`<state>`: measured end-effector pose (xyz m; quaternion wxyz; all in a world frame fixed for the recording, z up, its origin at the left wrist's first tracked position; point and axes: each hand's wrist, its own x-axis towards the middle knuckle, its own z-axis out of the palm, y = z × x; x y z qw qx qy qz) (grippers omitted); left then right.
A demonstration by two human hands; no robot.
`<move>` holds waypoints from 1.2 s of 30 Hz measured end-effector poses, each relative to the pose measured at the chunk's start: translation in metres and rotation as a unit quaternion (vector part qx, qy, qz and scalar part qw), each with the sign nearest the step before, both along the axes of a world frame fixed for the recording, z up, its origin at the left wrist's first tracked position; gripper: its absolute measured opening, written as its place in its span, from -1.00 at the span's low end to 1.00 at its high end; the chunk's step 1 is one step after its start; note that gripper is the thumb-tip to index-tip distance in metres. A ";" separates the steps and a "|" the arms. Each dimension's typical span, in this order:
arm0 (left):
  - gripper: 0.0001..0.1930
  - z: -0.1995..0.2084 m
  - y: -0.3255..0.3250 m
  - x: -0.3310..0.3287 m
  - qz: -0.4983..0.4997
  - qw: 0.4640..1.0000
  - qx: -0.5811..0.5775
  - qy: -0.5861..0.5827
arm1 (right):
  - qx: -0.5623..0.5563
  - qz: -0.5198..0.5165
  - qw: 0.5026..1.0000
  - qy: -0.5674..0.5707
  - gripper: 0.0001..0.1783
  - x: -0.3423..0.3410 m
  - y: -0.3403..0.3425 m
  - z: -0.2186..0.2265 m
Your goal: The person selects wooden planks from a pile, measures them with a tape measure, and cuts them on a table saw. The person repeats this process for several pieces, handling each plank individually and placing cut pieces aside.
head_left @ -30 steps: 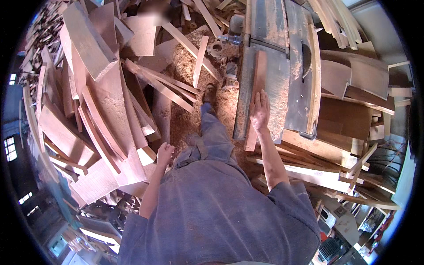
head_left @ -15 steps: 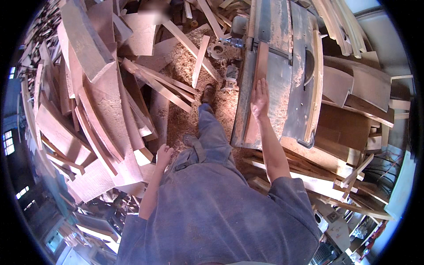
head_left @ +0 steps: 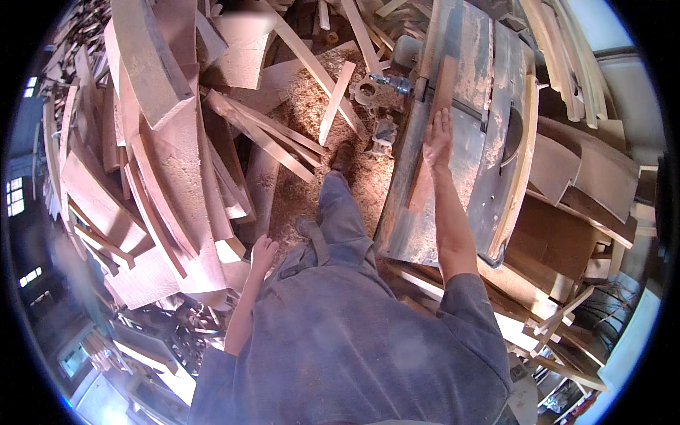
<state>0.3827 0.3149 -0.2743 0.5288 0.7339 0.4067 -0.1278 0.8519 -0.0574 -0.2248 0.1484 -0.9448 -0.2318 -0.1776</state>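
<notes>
**Operator:** Fingers (head_left: 440, 120) of my right hand (head_left: 438, 138) lay flat and extended, released rather than clenched, pressing down on the narrow reddish-brown wooden strip (head_left: 431, 134). Nothing was grasped; contact came through the palm and finger pads only.

**Inspector:** Where did the strip lie?

**Operator:** It rested lengthwise on the grey, sawdust-coated metal saw table (head_left: 467, 163), pointing away from me, with its near end towards the table's front edge. A flat hand kept it seated against the surface and, in my judgement, left the fingertips above the wood instead of beside it.

**Inspector:** And the saw opening?

**Operator:** The curved slot (head_left: 511, 134) sat to the right of the strip, apart from my hand.

**Inspector:** State of the other hand?

**Operator:** My left hand (head_left: 263, 253) hung at my side, loosely curled and holding nothing, near the leaning stack of pale curved wooden boards (head_left: 170, 177). It stayed clear of the table, probably because one hand sufficed for so light a piece.

**Inspector:** Footing?

**Operator:** I stood on the sawdust-covered floor (head_left: 304, 142), my leading foot forward beside the table.
</notes>
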 end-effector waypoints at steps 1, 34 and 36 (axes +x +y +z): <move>-0.69 -0.002 -0.003 -0.001 0.005 1.000 0.007 -0.001 | 0.002 0.005 1.000 -0.004 -0.55 0.008 0.000 -0.003; -0.64 0.022 -0.029 0.073 -0.027 0.986 0.120 0.115 | 0.063 0.069 0.994 -0.055 -0.42 0.393 -0.069 -0.102; -0.61 0.009 -0.017 0.065 -0.075 0.987 0.132 0.047 | 0.166 0.146 0.973 -0.069 -0.41 0.424 -0.084 -0.111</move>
